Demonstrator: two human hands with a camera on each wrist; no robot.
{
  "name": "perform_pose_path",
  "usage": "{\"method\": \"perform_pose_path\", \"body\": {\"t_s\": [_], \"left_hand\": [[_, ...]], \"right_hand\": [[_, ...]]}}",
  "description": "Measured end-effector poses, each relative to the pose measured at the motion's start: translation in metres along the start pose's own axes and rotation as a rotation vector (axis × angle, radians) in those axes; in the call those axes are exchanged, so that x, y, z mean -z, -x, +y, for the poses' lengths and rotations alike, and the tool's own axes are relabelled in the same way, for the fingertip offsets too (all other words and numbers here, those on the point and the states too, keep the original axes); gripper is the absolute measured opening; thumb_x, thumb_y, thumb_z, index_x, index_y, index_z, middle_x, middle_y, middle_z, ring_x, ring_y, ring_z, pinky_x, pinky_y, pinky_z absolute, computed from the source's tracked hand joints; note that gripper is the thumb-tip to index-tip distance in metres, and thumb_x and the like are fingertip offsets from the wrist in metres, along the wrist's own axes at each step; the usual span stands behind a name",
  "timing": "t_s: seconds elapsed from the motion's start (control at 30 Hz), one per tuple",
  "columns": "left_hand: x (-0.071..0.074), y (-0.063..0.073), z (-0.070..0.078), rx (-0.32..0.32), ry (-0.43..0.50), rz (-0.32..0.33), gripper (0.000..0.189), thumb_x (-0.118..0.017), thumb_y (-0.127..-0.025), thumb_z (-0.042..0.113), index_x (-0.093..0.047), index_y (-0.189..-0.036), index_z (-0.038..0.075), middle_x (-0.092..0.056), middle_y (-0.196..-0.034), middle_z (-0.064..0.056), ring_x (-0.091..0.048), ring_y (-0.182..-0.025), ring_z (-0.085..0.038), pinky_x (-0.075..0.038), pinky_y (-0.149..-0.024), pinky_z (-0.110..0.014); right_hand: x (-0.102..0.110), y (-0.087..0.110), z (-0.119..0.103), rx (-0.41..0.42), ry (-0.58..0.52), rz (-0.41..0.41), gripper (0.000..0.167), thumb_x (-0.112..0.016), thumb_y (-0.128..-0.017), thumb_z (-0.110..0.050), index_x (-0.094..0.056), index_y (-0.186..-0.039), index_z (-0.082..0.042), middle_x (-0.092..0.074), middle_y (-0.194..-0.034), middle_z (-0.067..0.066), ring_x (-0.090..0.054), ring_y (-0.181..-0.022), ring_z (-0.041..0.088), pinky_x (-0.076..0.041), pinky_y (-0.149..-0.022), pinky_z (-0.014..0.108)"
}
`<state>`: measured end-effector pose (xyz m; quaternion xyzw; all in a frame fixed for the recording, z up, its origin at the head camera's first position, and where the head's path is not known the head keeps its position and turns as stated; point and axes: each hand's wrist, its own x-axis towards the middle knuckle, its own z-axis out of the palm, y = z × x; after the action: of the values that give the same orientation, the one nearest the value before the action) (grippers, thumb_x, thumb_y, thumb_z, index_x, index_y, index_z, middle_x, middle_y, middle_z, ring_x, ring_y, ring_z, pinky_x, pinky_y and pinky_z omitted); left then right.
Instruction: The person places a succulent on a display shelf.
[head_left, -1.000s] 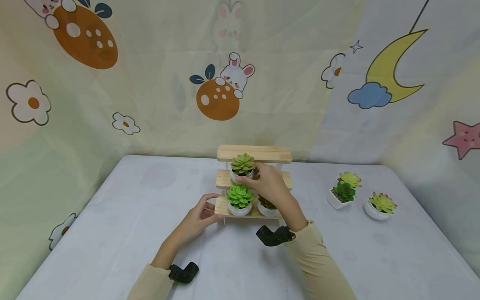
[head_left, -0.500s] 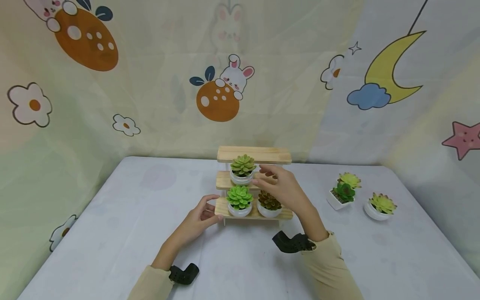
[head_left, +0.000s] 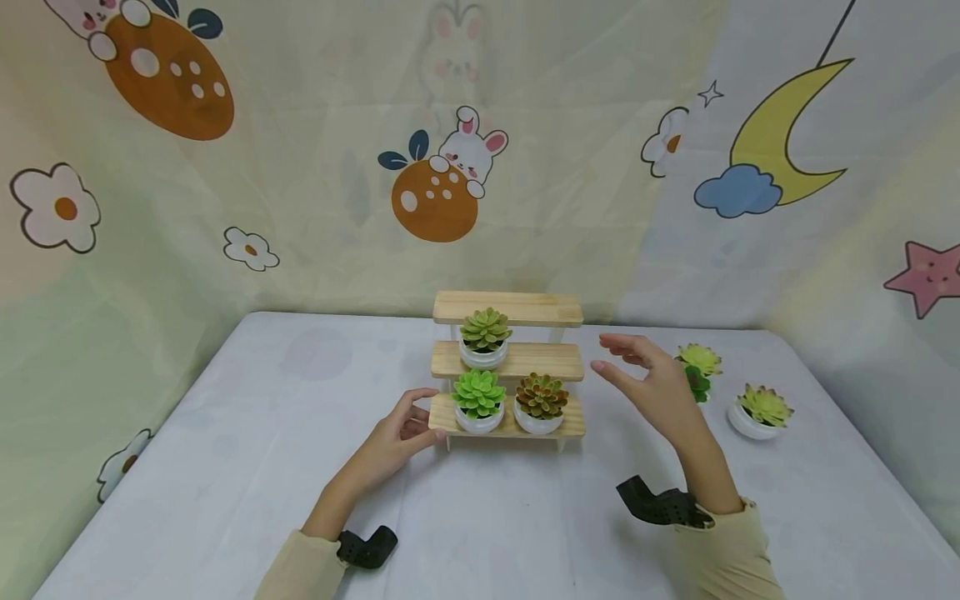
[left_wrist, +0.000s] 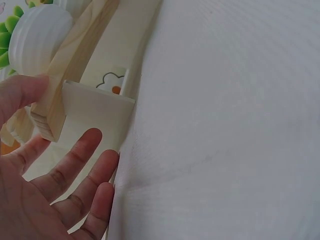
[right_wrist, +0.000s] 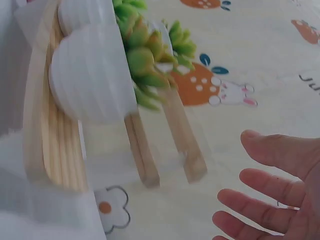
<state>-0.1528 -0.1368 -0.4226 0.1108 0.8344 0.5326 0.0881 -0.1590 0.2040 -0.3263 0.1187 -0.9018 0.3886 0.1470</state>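
A three-tier wooden plant stand (head_left: 540, 360) stands at the table's back middle. On its bottom tier sit a bright green potted succulent (head_left: 480, 400) at left and a reddish-brown potted succulent (head_left: 541, 402) at right. The middle tier bears another green potted succulent (head_left: 484, 337) at its left. My left hand (head_left: 401, 429) holds the bottom tier's left end; in the left wrist view its thumb (left_wrist: 27, 92) lies on the plank, the index fingertip by the underside, the other fingers loosely spread. Right of the stand, my right hand (head_left: 660, 392) is in the air with relaxed fingers, holding nothing.
To the right on the white-covered table (head_left: 480, 517) are a two-headed succulent (head_left: 699, 360), partly behind my right hand, and a yellow-green succulent in a round white pot (head_left: 757, 421). A printed cloth backdrop (head_left: 315, 150) rises behind the table.
My right hand has let go of the green potted succulent on the middle tier and moved right, away from the stand. The left hand has stayed at the bottom tier.
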Motion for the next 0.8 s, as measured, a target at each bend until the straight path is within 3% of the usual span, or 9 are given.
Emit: {"method": "perform_pose_path", "body": {"t_s": [0.3,0.53,0.8], "left_hand": [[0.001,0.003,0.007,0.009,0.011,-0.004,0.055,-0.066,-0.087,0.028,-0.038,-0.134,0.025,-0.06,-0.108,-0.008,-0.06,-0.094,-0.016,-0.046,-0.087,-0.038],[0.001,0.002,0.002,0.011,0.004,-0.009,0.055,-0.066,-0.087,0.031,-0.037,-0.134,0.028,-0.06,-0.108,-0.007,-0.06,-0.093,-0.015,-0.047,-0.085,-0.038],[0.0,0.001,0.002,0.024,0.012,0.001,0.057,-0.067,-0.086,0.03,-0.038,-0.134,0.03,-0.06,-0.106,-0.004,-0.06,-0.092,-0.013,-0.046,-0.085,-0.035]], "right_hand": [[0.035,0.01,0.023,-0.14,0.053,0.013,0.054,-0.062,-0.089,-0.035,-0.049,-0.132,-0.006,-0.048,-0.13,0.02,-0.047,-0.114,0.037,-0.038,-0.093,0.054],[0.057,0.017,0.049,-0.248,0.15,-0.072,0.067,-0.06,-0.089,-0.041,-0.038,-0.139,-0.001,-0.038,-0.138,0.027,-0.041,-0.119,0.045,-0.04,-0.086,0.058],[0.072,0.021,0.072,-0.394,0.246,-0.127,0.079,-0.056,-0.089,-0.047,-0.028,-0.141,0.005,-0.033,-0.137,0.034,-0.038,-0.119,0.05,-0.038,-0.083,0.062]]}}
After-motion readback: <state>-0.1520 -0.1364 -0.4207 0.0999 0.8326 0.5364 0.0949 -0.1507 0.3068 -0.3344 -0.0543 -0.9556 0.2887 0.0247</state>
